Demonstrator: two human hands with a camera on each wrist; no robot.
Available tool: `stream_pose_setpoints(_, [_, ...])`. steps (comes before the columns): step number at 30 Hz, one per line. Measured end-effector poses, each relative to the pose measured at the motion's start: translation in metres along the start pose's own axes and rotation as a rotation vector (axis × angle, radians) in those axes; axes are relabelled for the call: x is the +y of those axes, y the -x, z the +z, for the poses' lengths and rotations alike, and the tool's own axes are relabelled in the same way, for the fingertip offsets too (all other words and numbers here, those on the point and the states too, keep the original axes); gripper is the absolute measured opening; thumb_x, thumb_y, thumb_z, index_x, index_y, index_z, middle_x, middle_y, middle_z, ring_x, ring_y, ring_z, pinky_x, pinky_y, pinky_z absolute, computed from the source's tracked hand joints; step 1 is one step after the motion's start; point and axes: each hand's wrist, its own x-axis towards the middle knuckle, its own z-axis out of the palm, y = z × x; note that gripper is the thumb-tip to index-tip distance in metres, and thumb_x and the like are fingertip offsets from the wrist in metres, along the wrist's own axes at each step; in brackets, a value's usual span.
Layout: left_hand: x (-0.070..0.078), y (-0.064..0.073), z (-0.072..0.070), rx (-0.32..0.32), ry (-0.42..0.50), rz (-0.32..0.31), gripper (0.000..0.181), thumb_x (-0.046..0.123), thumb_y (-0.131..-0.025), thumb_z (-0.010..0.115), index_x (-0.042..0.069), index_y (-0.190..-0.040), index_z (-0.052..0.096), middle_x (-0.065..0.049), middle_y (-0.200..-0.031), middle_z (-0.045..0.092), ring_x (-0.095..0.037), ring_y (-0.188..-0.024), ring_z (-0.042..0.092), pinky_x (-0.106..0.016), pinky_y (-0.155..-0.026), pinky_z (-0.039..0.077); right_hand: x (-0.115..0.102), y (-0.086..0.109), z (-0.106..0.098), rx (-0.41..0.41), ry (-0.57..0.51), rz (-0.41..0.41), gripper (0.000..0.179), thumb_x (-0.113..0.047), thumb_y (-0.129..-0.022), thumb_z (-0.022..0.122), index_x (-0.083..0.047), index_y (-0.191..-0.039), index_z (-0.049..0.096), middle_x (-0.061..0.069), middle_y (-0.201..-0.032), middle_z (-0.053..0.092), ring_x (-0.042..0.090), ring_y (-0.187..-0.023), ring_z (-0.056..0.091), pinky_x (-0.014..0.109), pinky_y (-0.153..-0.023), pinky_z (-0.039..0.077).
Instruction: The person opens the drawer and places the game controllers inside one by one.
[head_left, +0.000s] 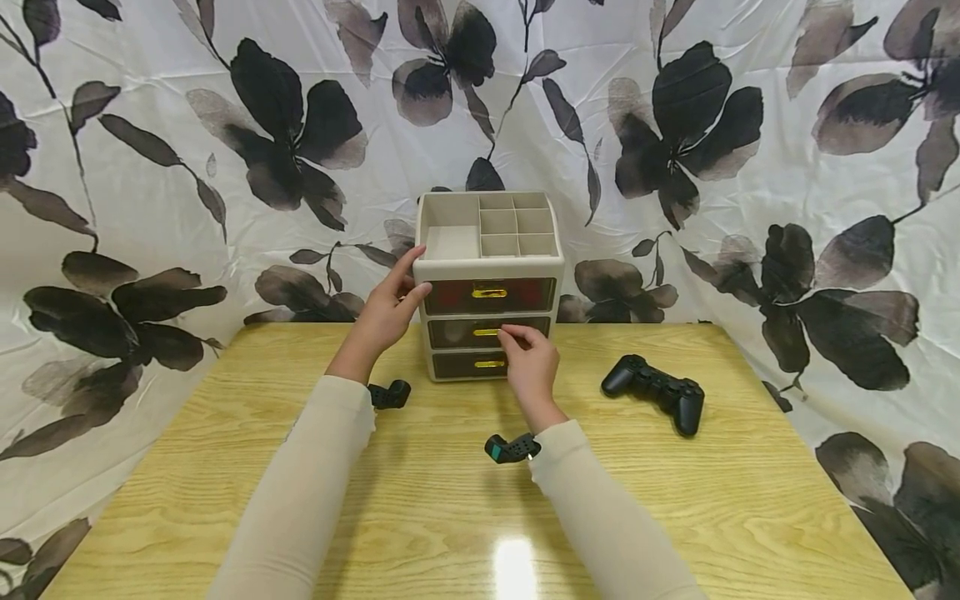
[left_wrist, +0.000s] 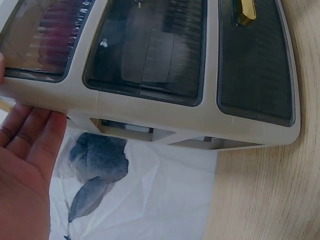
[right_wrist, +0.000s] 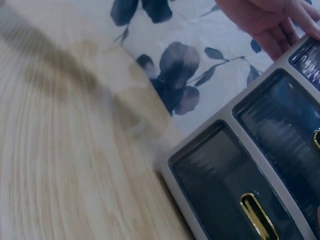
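Note:
A cream desktop drawer organizer (head_left: 490, 268) with three dark see-through drawers stands at the back of the table. My left hand (head_left: 386, 317) rests on its upper left corner, straight fingers along the side and thumb at the front edge. In the left wrist view, the fingertips (left_wrist: 55, 125) press the side wall. With thumb and fingers, my right hand (head_left: 534, 362) pinches the right end of the middle drawer's gold handle (head_left: 484, 332). All three drawers are closed. Something reddish shows behind the top drawer front (head_left: 450, 297).
A black game controller (head_left: 656, 392) lies on the wooden table (head_left: 420, 500), right of the organizer. Open compartments (head_left: 517, 223) divide the organizer's top. Behind hangs a white floral cloth (head_left: 555, 50). Both wrists wear small black cameras (head_left: 510, 448).

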Motion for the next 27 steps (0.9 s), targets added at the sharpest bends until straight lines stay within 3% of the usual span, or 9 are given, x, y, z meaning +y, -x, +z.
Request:
stream_pose_setpoints(9, [0.002,0.0,0.001,0.018,0.007,0.0,0.055,0.044,-0.099,0.05,0.059,-0.144,0.022,-0.012,-0.114,0.057,-0.027,-0.104,0.057,-0.05,-0.091,0.046,0.006,0.005,-0.012,-0.075,-0.002,-0.021,0.016,-0.026,-0.088,0.073,-0.017,-0.102,0.075,0.003,-0.103,0.071,0.018,-0.092,0.067,0.031,-0.073,0.053])
stream_pose_setpoints(27, [0.001,0.003,0.001,0.027,0.011,0.023,0.056,0.045,-0.099,0.05,0.057,-0.146,0.021,-0.012,-0.113,0.057,-0.027,-0.102,0.056,-0.047,-0.087,0.045,0.03,0.015,-0.016,-0.058,-0.016,0.026,0.015,-0.024,-0.087,0.074,-0.017,-0.101,0.075,0.002,-0.1,0.07,0.017,-0.09,0.066,0.026,-0.07,0.052])
